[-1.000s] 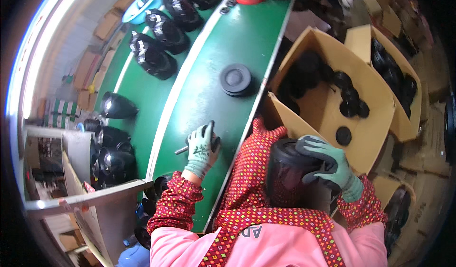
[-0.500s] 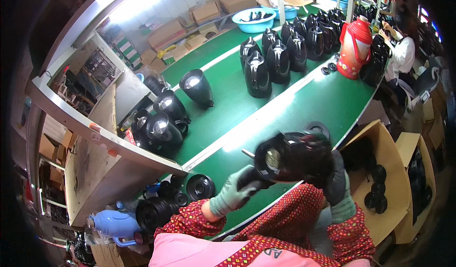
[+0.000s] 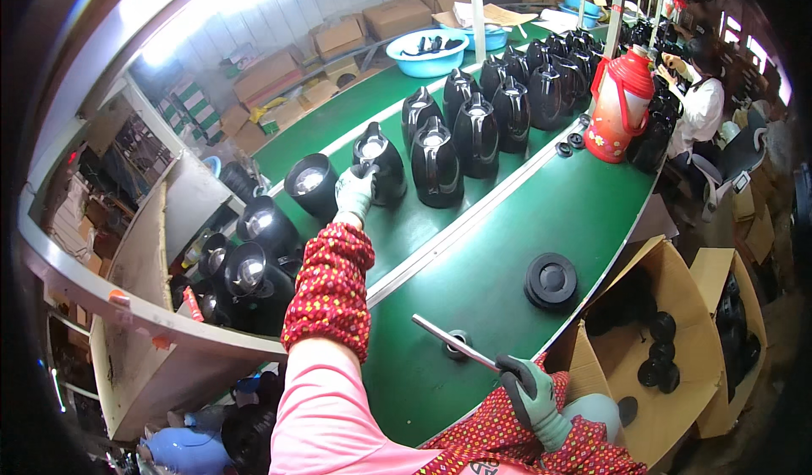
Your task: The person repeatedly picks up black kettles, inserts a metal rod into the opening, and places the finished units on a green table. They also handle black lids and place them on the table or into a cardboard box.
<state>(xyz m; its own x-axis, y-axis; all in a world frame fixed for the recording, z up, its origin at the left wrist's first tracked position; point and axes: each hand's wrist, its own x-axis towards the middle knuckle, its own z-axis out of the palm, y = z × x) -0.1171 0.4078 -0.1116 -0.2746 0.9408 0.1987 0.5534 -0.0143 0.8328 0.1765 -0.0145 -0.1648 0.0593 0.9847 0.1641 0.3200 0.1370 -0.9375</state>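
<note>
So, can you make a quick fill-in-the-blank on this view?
1. The left hand is at a ____ jug.
2. The right hand, holding a metal rod, wears a ____.
3. The worktop's surface is mostly ____.
4. In the picture, the open cardboard box lies to the ____ of the worktop.

Missing words: black; glove; green; right.

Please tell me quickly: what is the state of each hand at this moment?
Left hand: touching a glossy black jug; whether it grips cannot be told.
Right hand: closed, holding a thin silver metal rod.
</note>
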